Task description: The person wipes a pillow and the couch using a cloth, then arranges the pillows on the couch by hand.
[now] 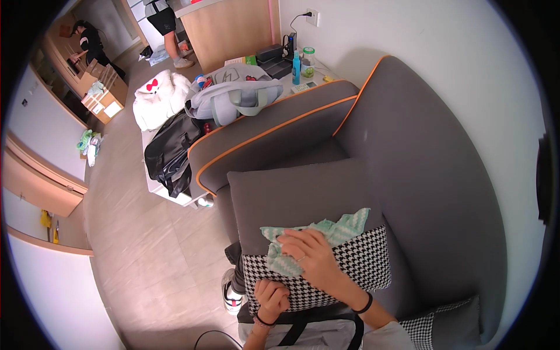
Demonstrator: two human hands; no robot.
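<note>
A grey cushion [302, 188] with a black-and-white houndstooth band lies before me on a grey sofa seat. My right hand [313, 258] is on a crumpled green-and-white striped cloth [345, 227], its fingers bent over the bunched part. The cloth rests across the line where plain grey meets houndstooth. To the lower left, my left hand [272, 297] rests with curled fingers on the houndstooth band, and nothing shows in it. Its palm side is hidden.
The sofa's armrest [280, 127] and backrest [428, 175] enclose the seat. Beyond stand a grey-white bag [236, 98], a black bag [173, 144], a blue spray bottle [296, 68] and a glass jar [308, 63]. A cardboard box [107, 94] and two people are farther off.
</note>
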